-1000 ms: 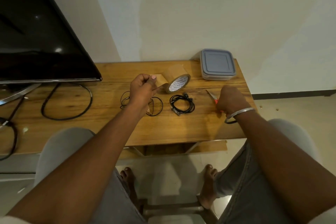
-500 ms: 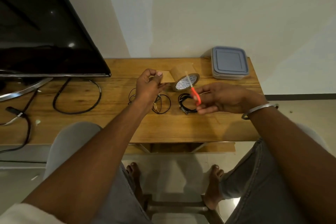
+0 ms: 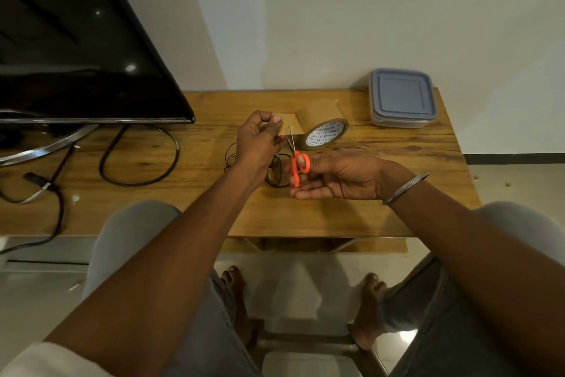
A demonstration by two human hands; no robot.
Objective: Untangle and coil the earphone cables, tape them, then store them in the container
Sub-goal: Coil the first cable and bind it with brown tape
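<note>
Head view: my only camera here. It looks down over both forearms to the wooden table [image 3: 397, 217].
Left hand [image 3: 258, 139]: raised off the table with fingers curled, thumb and forefinger pinching the free end of the brown tape strip [image 3: 290, 125].
Tape roll [image 3: 324, 135]: tilted on its edge on the table, just right of the left hand. The strip runs from it to the pinch.
Right hand [image 3: 339, 176]: grasping the orange-handled scissors [image 3: 297, 164] with one digit through a loop and the other fingers stretched out below.
Scissors: pointing up and away, tips at the lower edge of the strip. From this angle I cannot tell whether they touch it.
Earphone cable [image 3: 276, 174]: a thin black coil lying on the table beneath and between the two hands, partly hidden by the left wrist.
Container [image 3: 402, 98]: grey-blue lid on, at the far right corner of the table, well apart from the cable.
Bangle [image 3: 403, 188]: metal, on the right wrist.
TV [image 3: 76, 55]: stands at the far left, with a thick black cord [image 3: 137, 182] looped on the table in front of it.
</note>
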